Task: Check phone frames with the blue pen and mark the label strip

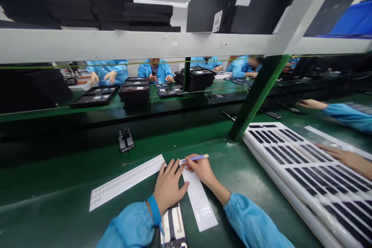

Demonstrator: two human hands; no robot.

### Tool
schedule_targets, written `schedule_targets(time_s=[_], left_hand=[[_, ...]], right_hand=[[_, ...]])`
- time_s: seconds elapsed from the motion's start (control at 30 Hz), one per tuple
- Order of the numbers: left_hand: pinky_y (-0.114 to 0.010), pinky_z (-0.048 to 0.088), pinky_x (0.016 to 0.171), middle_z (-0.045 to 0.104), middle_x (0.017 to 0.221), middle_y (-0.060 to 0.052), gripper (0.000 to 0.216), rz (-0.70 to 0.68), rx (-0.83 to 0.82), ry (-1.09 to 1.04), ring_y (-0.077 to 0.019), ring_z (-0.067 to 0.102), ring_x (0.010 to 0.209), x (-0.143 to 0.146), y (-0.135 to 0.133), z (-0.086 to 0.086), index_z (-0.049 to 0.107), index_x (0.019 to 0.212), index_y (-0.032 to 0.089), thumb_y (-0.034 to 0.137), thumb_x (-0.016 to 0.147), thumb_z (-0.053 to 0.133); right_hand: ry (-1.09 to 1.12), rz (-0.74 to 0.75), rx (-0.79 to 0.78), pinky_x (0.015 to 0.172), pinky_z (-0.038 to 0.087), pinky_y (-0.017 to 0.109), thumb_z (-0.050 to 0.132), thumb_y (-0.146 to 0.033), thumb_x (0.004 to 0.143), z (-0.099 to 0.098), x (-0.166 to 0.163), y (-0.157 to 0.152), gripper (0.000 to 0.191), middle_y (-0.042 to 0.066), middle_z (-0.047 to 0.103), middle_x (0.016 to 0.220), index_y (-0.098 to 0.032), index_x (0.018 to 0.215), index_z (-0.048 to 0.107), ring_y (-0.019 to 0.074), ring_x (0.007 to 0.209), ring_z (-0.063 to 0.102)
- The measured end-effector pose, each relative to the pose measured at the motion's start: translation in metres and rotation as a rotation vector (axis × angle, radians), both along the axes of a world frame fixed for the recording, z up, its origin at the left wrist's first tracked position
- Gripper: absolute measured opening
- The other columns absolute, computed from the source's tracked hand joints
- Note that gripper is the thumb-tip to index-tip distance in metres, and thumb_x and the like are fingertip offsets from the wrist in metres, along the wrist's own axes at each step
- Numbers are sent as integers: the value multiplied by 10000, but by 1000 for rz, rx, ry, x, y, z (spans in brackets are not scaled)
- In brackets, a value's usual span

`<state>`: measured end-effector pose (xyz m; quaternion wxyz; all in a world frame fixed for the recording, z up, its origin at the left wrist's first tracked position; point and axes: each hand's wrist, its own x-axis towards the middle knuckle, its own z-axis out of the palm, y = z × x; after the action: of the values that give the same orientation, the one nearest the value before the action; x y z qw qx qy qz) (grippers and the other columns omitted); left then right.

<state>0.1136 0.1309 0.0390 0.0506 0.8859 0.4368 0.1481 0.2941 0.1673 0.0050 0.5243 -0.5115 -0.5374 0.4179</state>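
Observation:
My left hand (168,184) lies with fingers spread on the top end of a white sticker strip (200,201) on the green bench. Pinched in my right hand (201,168) is a thin blue tool (195,158), its tip at the strip's top edge near my left fingertips. A second, longer white strip (124,182) lies slanting to the left. Under my left wrist a phone part (173,228) with dark and white bands shows in part.
A small black phone part (125,140) rides the conveyor ahead. White trays with dark slots (305,159) are stacked at right, with a co-worker's hands (345,158) on them. A green post (255,97) stands ahead. Black trays (94,97) and several workers sit across.

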Motion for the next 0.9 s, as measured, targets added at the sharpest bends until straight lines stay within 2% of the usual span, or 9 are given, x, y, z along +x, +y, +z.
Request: schedule_targets(time_s=[0.33,0.5,0.6,0.7,0.8,0.9], left_hand=[[-547,146,1148,364,1470,-68,571,-5,-2,-40,-292,300,1360,1,0,-2,413,1419,247,484,911,526],[-639,-28,1115,375,1463,-61,546,9,9,-50,-302,302,1353,2,-1,0,391,1422,278,428,912,514],[-654,-69,1097,382,1458,-63,544,15,10,-59,-305,309,1346,1,-1,0,389,1421,286,422,910,517],[-662,-45,1096,388,1453,-71,532,15,7,-60,-311,319,1337,0,-1,-1,416,1403,281,436,906,530],[-654,43,1107,402,1440,-85,534,7,11,-59,-318,331,1328,2,-1,-2,442,1384,265,466,901,547],[-618,127,1118,366,1456,-111,534,20,31,-63,-326,322,1331,2,-2,4,469,1361,232,471,893,567]], right_hand=[[-26,-2,-18,459,515,224,654,-574,826,5,0,-4,440,89,692,718,-135,843,676,210,566,656],[-12,2,-8,431,487,216,675,-585,812,5,0,-3,460,91,689,711,-127,849,686,204,548,646],[22,7,-10,437,497,225,693,-626,787,5,0,-4,505,100,693,733,-126,853,689,218,580,658],[66,14,-14,479,530,251,721,-657,756,6,-1,-5,543,108,696,752,-125,860,692,246,641,676],[106,10,-13,543,567,297,735,-695,727,7,-2,-6,585,115,697,750,-123,844,690,265,666,683],[136,-13,-12,571,588,342,745,-728,691,11,0,-6,622,119,695,730,-126,834,683,283,663,684]])
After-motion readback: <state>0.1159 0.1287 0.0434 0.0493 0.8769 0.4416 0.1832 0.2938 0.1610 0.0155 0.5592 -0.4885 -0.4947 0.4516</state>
